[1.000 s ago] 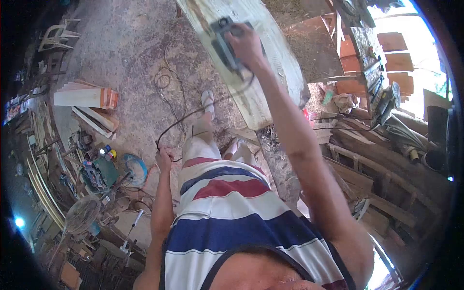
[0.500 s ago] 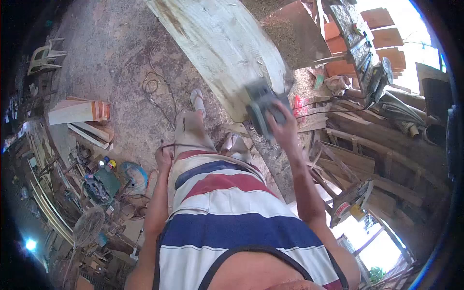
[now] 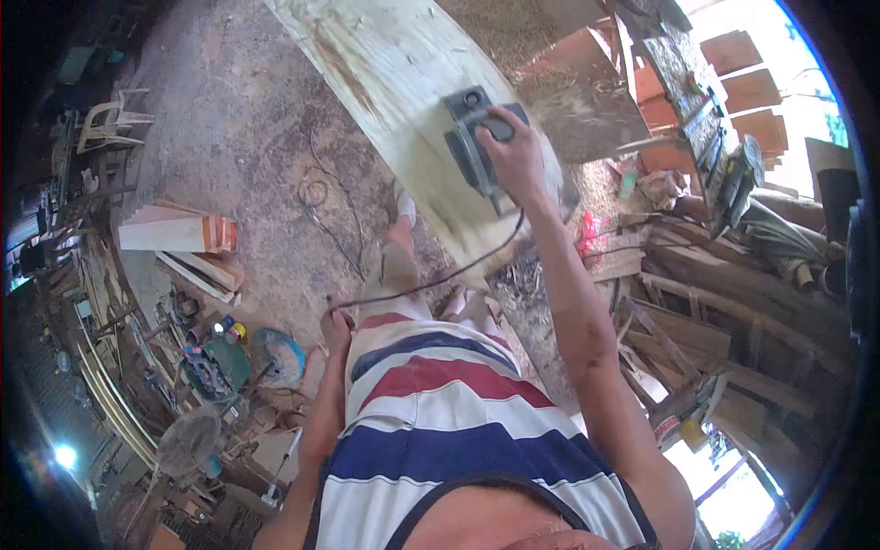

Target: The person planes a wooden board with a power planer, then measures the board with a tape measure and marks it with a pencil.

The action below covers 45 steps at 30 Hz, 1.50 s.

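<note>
A dark grey power tool (image 3: 469, 151), which looks like a hand planer, rests on a long pale wooden board (image 3: 394, 82). My right hand (image 3: 515, 158) is wrapped round the tool's top handle, fingers curled over it. A black cord (image 3: 440, 280) runs from the back of the tool, across my legs, to my left hand (image 3: 339, 325). That hand is closed round the cord beside my left hip, partly hidden by my shirt.
Stacked cut boards (image 3: 174, 231) lie on the dusty floor at left, near a plastic chair (image 3: 110, 124). A loose cord coils on the floor (image 3: 243, 119). Timber (image 3: 697, 312) fills the right side. A fan (image 3: 190, 442) stands at lower left.
My right hand and the tool have moved forward along the board, away from its near end. The cord now stretches farther across my legs. My view has shifted slightly.
</note>
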Each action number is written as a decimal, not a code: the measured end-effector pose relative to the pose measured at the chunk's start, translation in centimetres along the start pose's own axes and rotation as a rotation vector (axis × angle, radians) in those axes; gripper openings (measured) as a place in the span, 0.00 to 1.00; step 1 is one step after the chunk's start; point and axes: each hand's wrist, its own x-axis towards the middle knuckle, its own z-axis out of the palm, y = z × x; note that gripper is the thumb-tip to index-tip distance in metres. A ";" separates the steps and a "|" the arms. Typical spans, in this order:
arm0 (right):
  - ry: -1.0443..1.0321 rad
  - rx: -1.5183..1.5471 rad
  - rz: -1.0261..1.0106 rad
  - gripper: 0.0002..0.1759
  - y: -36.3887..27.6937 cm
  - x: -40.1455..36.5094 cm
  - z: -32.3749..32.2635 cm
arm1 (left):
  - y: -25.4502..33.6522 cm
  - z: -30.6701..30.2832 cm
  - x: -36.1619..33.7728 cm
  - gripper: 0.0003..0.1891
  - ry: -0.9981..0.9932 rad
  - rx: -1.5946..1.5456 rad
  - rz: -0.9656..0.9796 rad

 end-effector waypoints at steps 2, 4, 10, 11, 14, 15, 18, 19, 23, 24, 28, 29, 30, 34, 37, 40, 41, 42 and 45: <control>0.017 -0.002 -0.040 0.29 -0.6 6.6 2.8 | 1.2 0.4 2.1 0.21 0.013 -0.105 -0.028; 0.041 -0.030 -0.096 0.28 -1.6 13.5 5.8 | 3.6 0.0 3.3 0.20 0.037 -0.253 -0.069; -0.023 0.003 -0.111 0.27 -5.1 22.8 7.6 | 9.8 -2.4 11.0 0.21 0.171 -0.265 0.082; -0.031 -0.005 -0.105 0.27 -4.9 22.6 7.2 | 11.8 -2.7 11.8 0.21 0.166 -0.375 0.072; -0.010 -0.147 -0.191 0.27 -0.9 13.4 2.1 | 20.3 -2.6 13.9 0.23 0.201 -0.327 0.251; -0.097 0.033 0.003 0.27 -1.3 8.0 -0.8 | 22.2 -1.7 13.5 0.24 0.222 -0.242 0.328; -0.041 -0.126 0.065 0.26 3.3 -6.4 -7.4 | 28.1 2.9 12.8 0.32 0.073 -0.054 0.674; -0.023 -0.178 0.048 0.26 4.8 -10.8 -9.2 | 30.0 4.3 12.4 0.34 0.019 0.097 0.799; -0.027 -0.055 0.286 0.26 6.0 -19.8 -13.2 | 32.3 10.0 12.8 0.34 -0.124 0.433 1.081; -0.008 -0.060 0.239 0.26 6.6 -18.8 -13.3 | 31.4 11.8 14.1 0.34 -0.132 0.453 1.121; -0.024 0.005 0.172 0.25 5.8 -11.6 -11.0 | 30.6 13.9 14.7 0.34 -0.129 0.471 1.105; -0.005 0.000 0.149 0.25 4.7 -8.7 -9.9 | 30.7 13.8 14.6 0.35 -0.144 0.484 1.092; -0.021 0.016 0.148 0.25 4.0 -5.9 -8.8 | 30.6 13.8 14.5 0.35 -0.158 0.481 1.087; -0.088 0.070 0.067 0.24 1.1 6.3 -3.5 | 31.7 13.2 14.0 0.35 -0.207 0.443 1.013; -0.066 0.055 -0.120 0.24 -0.8 15.7 1.7 | 32.1 12.8 14.4 0.35 -0.288 0.407 0.933; -0.051 -0.052 -0.193 0.28 -3.7 25.7 6.8 | 32.2 11.8 14.9 0.34 -0.382 0.443 0.894; -0.063 -0.055 -0.187 0.28 -5.1 28.9 8.4 | 32.4 11.4 15.3 0.34 -0.413 0.467 0.890; -0.074 -0.058 -0.181 0.28 -6.5 32.0 9.9 | 32.5 11.1 15.8 0.34 -0.450 0.416 0.888; -0.080 0.043 -0.231 0.22 -10.6 40.4 13.4 | 32.9 9.9 16.8 0.30 -0.506 0.262 0.873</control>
